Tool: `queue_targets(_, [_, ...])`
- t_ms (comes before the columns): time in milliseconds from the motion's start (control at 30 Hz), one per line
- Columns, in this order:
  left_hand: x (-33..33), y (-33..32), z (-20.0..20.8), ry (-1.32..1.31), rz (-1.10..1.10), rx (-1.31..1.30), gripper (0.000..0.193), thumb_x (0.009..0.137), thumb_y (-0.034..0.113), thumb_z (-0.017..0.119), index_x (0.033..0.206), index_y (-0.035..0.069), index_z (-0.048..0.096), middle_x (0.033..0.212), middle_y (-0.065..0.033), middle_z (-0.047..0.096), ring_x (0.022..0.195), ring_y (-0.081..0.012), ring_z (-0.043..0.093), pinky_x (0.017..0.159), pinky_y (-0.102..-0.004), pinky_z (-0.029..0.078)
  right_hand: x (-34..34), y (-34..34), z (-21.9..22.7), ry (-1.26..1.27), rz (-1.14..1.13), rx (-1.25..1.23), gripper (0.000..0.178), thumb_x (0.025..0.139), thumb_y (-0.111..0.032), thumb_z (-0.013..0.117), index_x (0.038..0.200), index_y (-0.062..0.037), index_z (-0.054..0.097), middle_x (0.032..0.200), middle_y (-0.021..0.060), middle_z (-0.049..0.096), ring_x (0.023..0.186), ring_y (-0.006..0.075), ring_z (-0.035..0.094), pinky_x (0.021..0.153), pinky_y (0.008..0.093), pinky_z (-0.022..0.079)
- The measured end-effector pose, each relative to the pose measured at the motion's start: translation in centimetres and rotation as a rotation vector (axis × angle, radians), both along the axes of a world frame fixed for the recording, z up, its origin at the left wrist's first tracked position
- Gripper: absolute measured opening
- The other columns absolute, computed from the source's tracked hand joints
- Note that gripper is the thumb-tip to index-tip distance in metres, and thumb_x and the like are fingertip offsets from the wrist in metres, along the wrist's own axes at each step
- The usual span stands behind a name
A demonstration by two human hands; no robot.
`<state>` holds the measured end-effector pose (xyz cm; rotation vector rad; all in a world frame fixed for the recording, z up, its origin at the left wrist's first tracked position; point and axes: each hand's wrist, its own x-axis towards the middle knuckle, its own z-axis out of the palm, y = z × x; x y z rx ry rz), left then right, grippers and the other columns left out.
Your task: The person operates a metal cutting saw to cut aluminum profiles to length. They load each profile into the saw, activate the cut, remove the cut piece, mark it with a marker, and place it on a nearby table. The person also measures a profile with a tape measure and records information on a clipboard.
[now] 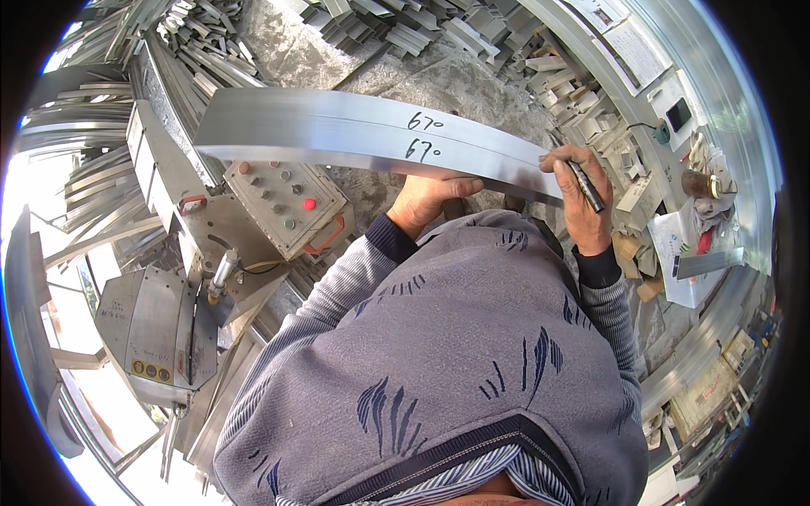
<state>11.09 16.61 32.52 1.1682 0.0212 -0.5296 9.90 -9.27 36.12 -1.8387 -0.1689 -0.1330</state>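
Observation:
A pair of long silvery aluminium profiles point(337, 126), lying edge to edge with a seam between them, stretches across in front of my body. Black handwritten marks show on their upper faces. My left hand point(430, 202) grips their near side around the middle, thumb along the edge and the other fingers hidden underneath. At the right end, my right hand point(586, 198) is closed, with a dark marker pen point(586, 187) held against the palm. Its fingertips also touch the end of the profiles.
Left of me stands a machine with a control box point(287, 207) bearing several buttons, one bright red. A grey metal housing point(156, 333) sits nearer. Cut profile pieces point(405, 29) are heaped at the far side and along the right point(603, 126). A brown jar point(700, 184) stands at right.

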Motion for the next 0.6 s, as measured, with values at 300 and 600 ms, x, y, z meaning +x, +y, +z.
queue_targets(300, [1.3, 0.9, -1.1, 0.014, 0.01, -0.346, 0.06, 0.075, 0.013, 0.082, 0.128, -0.002, 0.058, 0.118, -0.0106, 0.065, 0.114, -0.0247, 0.059, 0.103, -0.0374, 0.044, -4.6, -6.0, -0.9, 0.143, 0.106, -0.259, 0.054, 0.075, -0.022, 0.075, 0.122, -0.0032, 0.057, 0.111, 0.0123, 0.066, 0.106, 0.0254, 0.064, 0.095, 0.0376, 0.049])
queue_targets(600, [4.5, -3.1, -1.4, -0.067, -0.181, -0.188, 0.07, 0.082, 0.039, 0.081, 0.129, -0.004, 0.052, 0.117, -0.0102, 0.06, 0.11, -0.0226, 0.057, 0.095, -0.0378, 0.046, -11.5, -5.6, -0.9, 0.256, 0.03, -0.198, 0.075, 0.072, -0.022, 0.087, 0.133, -0.0044, 0.048, 0.127, 0.0145, 0.056, 0.121, 0.0261, 0.055, 0.105, 0.0363, 0.043])
